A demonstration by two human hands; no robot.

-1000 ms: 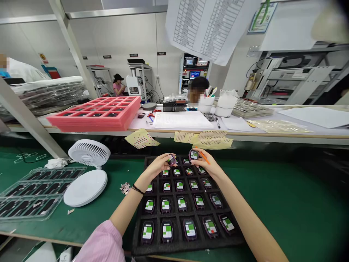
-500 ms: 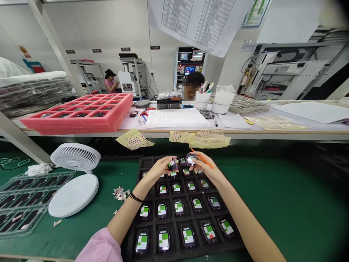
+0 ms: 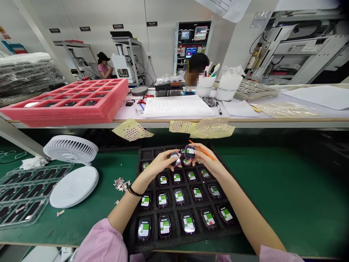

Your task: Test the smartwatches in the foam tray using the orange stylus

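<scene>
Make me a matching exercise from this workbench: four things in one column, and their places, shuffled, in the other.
Things
1. White fan
2. Pink foam tray
3. Orange stick
4. Black foam tray

Places
A. In the right hand
B. Beneath both hands
C. On the green benchtop, left of the other tray
D. On the raised shelf

Pairs: 1-C, 2-D, 3-A, 4-B

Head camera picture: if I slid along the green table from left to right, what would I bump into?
Clear plastic tray → white fan → little pile of scraps → black foam tray with watch-like gadgets in it.
</scene>
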